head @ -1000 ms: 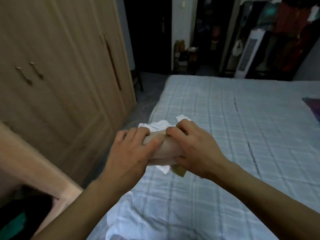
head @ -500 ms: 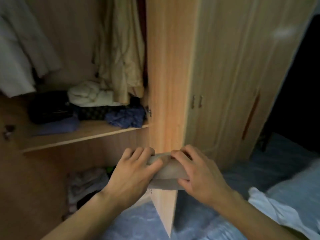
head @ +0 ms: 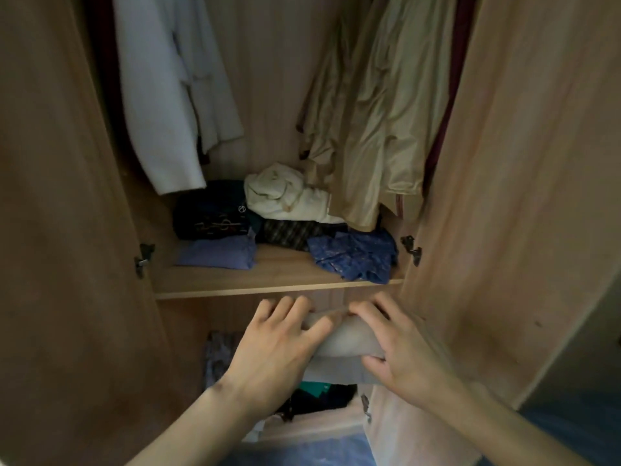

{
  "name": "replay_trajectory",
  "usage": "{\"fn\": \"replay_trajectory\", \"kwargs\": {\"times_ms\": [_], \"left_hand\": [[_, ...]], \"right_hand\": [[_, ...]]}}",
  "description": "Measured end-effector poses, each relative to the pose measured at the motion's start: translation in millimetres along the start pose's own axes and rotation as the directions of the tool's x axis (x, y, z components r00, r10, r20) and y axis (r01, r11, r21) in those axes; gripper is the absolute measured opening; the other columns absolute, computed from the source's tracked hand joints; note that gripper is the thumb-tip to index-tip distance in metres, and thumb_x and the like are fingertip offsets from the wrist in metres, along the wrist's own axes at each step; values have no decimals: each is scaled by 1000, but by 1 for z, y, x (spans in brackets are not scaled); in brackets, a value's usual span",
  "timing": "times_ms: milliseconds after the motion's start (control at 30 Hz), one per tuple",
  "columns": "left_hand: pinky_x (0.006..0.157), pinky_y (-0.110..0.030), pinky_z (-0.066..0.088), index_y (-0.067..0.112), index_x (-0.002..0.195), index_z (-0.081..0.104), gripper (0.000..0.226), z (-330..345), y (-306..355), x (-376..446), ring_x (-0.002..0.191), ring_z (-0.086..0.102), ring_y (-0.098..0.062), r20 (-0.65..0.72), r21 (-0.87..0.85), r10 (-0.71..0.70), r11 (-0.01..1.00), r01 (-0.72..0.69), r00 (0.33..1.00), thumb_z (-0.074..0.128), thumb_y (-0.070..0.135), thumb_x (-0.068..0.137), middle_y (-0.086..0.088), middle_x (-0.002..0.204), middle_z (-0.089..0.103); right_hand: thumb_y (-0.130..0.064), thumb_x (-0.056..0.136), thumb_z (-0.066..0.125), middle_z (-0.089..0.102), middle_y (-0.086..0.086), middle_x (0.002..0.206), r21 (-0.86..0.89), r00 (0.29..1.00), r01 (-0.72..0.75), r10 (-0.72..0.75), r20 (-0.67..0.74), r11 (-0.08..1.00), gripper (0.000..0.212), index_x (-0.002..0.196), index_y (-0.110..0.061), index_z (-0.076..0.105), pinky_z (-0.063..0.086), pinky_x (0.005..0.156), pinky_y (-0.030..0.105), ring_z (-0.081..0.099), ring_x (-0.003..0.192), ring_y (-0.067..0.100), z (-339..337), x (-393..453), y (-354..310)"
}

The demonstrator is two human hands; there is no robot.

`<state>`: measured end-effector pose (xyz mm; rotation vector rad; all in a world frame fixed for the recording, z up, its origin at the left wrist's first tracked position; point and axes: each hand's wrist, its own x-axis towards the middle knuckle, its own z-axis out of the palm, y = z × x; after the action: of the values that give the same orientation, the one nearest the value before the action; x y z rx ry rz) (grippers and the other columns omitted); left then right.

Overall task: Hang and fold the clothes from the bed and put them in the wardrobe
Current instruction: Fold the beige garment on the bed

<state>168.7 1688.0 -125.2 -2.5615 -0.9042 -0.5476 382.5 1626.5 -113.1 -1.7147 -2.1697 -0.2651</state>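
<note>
I hold a folded beige garment (head: 346, 338) in front of the open wardrobe (head: 279, 284), just below the front edge of its middle shelf. My left hand (head: 279, 348) grips its left end with fingers over the top. My right hand (head: 400, 348) grips its right end, thumb underneath. The bed is out of view.
On the shelf lie a lilac folded piece (head: 218, 253), a black one (head: 211, 213), a cream bundle (head: 285, 193) and a blue crumpled cloth (head: 356, 257). A white coat (head: 168, 95) and tan garments (head: 379, 112) hang above. More clothes (head: 319, 398) fill the lower compartment. Open doors (head: 521, 196) flank both sides.
I have turned from the bed to face the open wardrobe, carrying the folded garment in both hands toward the space under the shelf.
</note>
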Motion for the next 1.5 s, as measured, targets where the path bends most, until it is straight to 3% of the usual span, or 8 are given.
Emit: {"fn": "replay_trajectory", "kwargs": {"times_ms": [233,567,700,900,1100,1233,1333,1500], "left_hand": [[71,-42,44,29,136,42,90,61,-67,45,89,55,-29,79,57,-123,991,119,989,81,35,55,-4,108,53],[69,-42,38,25,132,46,65,134,-136,123,85,53,-33,8,148,-231,963,227,973,61,17,70,-7,100,54],[72,-40,34,26,127,53,76,172,-167,144,89,56,-31,120,98,-277,959,267,953,76,13,56,-4,102,55],[75,-30,33,34,126,47,56,236,-238,171,86,62,-21,220,-84,-207,969,230,953,69,33,75,4,102,59],[96,-40,36,38,140,35,51,291,-307,209,123,45,-22,355,-296,-137,922,251,925,57,39,94,4,135,46],[93,-40,41,27,132,51,50,339,-321,223,110,57,-27,305,-127,-196,961,244,932,58,31,83,-1,125,58],[97,-41,44,17,120,67,51,360,-309,223,108,64,-30,301,-153,-260,937,315,918,41,38,81,-7,120,68],[106,-38,28,18,141,46,53,384,-298,201,127,43,-26,247,-253,-226,924,288,942,35,49,99,-11,142,53]], "right_hand": [[-28,65,70,47,-4,112,16,991,130,-130,-3,991,65,124,-32,43,46,63,30,55,91,19,57,103,40],[-28,71,77,50,1,115,91,968,247,-249,15,965,66,127,-25,43,52,75,39,55,98,25,123,231,108],[-27,77,74,50,0,118,134,960,265,-274,53,955,61,126,-28,38,49,74,36,56,102,23,156,273,130],[-34,84,67,48,-3,119,180,947,225,-258,189,957,52,128,-29,39,45,74,35,53,103,19,208,341,150],[-49,79,70,53,-5,122,343,871,-54,-123,475,938,56,126,-36,42,49,91,40,54,109,15,265,411,175],[-37,81,67,54,4,121,138,965,-25,-12,264,990,55,132,-25,49,43,91,42,49,111,26,299,424,178],[-28,81,60,59,12,118,165,992,26,-46,122,986,47,126,-14,58,42,92,38,55,108,32,321,412,168],[-51,97,37,50,16,143,176,993,-22,1,117,984,55,142,-20,44,38,105,42,46,128,32,355,396,163]]}}
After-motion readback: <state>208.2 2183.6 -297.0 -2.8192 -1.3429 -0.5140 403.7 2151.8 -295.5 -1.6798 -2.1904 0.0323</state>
